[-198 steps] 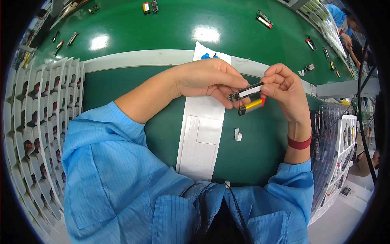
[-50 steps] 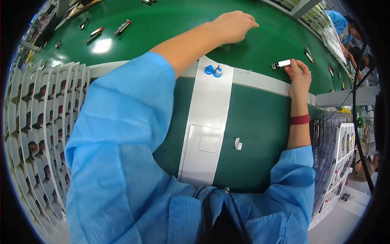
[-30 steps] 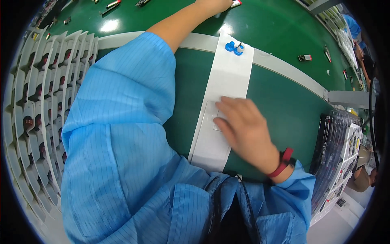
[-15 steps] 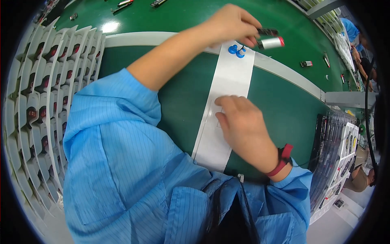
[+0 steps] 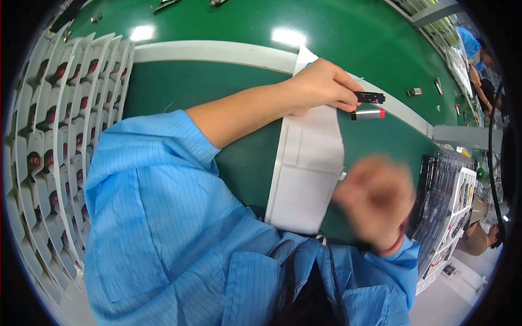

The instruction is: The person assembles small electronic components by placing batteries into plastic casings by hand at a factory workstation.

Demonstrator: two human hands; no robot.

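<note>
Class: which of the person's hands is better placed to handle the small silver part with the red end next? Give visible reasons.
Left. The left hand already pinches the silver part; the right hand is blurred, apart from it.

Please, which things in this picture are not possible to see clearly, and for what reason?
- Right hand, head view: motion blur; its grip is unreadable.
- Small black flat part in the left hand: fingers hide one end.
- Items in the white slotted tray: too small, bent at the rim.

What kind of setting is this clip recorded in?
Most likely a factory assembly line: a long green conveyor belt carries small parts, white racks hold rows of identical components, and the left hand holds a small black part.
</note>
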